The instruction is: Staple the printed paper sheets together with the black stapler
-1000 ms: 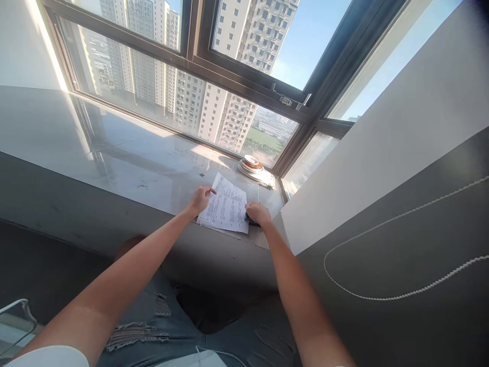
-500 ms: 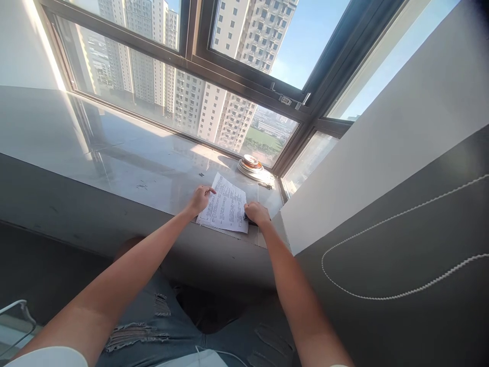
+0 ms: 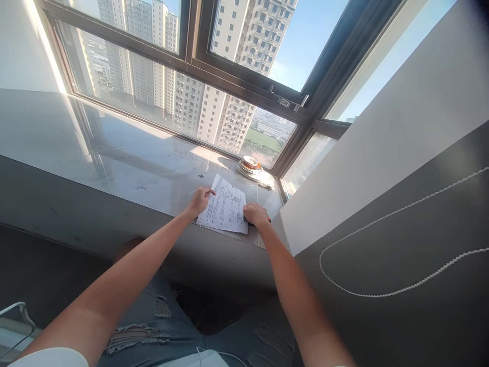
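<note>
Printed papers [image 3: 225, 210] lie on the windowsill [image 3: 153, 171] near its front edge, between the 2 hands. The left hand [image 3: 200, 201] rests at their left edge, fingers bent; I cannot tell whether it pinches them. The right hand [image 3: 257, 214] is wrapped around a dark object [image 3: 250, 223], mostly hidden, at the papers' right edge.

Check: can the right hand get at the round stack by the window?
Probably yes for reach, with nothing tall between the right hand and the round stack farther back on the sill; but its grip looks taken by a mostly hidden dark object.
</note>
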`<state>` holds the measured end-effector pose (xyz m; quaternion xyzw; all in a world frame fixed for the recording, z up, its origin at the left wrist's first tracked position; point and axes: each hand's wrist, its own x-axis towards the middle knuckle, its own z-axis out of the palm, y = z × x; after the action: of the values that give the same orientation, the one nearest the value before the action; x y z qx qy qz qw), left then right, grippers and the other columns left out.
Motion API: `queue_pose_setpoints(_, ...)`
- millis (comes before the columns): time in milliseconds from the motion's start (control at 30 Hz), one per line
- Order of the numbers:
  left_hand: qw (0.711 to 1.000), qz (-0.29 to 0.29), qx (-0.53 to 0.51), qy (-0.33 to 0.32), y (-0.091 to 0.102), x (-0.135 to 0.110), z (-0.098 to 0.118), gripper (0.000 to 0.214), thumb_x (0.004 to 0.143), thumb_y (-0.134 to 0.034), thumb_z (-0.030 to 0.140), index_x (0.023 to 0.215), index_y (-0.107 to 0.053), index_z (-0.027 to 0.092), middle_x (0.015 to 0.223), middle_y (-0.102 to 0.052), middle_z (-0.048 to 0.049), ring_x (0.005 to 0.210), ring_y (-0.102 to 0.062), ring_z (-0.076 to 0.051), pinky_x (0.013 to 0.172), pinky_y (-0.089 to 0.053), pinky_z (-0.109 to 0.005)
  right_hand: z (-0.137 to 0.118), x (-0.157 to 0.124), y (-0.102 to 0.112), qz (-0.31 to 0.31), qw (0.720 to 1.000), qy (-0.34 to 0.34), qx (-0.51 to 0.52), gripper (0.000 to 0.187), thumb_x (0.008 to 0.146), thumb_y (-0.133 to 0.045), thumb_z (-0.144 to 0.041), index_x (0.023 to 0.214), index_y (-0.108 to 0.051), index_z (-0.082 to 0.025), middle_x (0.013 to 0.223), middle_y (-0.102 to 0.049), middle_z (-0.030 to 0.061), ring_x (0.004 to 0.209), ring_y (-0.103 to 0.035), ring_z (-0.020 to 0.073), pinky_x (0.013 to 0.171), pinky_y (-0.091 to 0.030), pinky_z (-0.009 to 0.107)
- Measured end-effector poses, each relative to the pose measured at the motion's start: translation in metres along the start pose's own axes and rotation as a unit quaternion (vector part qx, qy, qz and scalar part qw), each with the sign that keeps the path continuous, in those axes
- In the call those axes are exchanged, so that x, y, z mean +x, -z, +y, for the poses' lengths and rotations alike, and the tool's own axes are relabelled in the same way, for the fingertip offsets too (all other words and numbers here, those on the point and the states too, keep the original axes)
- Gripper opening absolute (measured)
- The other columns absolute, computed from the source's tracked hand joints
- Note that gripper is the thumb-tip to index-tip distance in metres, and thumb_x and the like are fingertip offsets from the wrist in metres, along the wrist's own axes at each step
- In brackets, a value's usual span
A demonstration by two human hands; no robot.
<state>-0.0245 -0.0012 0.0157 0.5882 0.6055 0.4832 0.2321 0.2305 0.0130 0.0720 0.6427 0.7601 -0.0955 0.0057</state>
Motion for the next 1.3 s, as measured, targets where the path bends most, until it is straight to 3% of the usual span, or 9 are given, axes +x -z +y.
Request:
queue_pose_setpoints(433,1.000,0.007,0.006,-0.002,-0.001,0.001,-0.001,0.034,0.100,-0.043,0.014,0.096,-0.077,0.020,0.099,-0.056,-0.0088,0.069,-0.051,-0.016,0.062,-0.047,-0.028,-0.003,0.001,0.000,-0.006,1.000,0.002,-0.021,0.046,0.103,-0.029,-0.033,0.099,-0.072,-0.019,0.111,-0.072,0.0147,0.102,-0.067,0.0297,0.086,-0.048,0.039)
queue_pose_setpoints(933,1.000,-0.002,0.014,-0.003,0.000,0.000,-0.004,0.038,0.103,-0.039,0.015,0.099,-0.076,0.020,0.108,-0.058,-0.0111,0.072,-0.053,-0.017,0.062,-0.045,-0.028,-0.013,-0.001,-0.003,-0.013,0.998,0.013,-0.059,0.036,0.097,-0.039,-0.025,0.104,-0.074,-0.019,0.113,-0.072,0.0160,0.102,-0.069,0.0314,0.084,-0.049,0.041)
queue_pose_setpoints(1300,1.000,0.001,0.019,-0.015,-0.002,0.005,-0.010,0.036,0.102,-0.041,0.014,0.099,-0.077,0.021,0.106,-0.057,-0.0097,0.082,-0.057,-0.019,0.073,-0.049,-0.030,-0.019,-0.001,-0.007,-0.001,0.997,0.014,-0.077,0.032,0.093,-0.049,-0.022,0.107,-0.077,-0.018,0.117,-0.073,0.0175,0.107,-0.071,0.0318,0.087,-0.050,0.040)
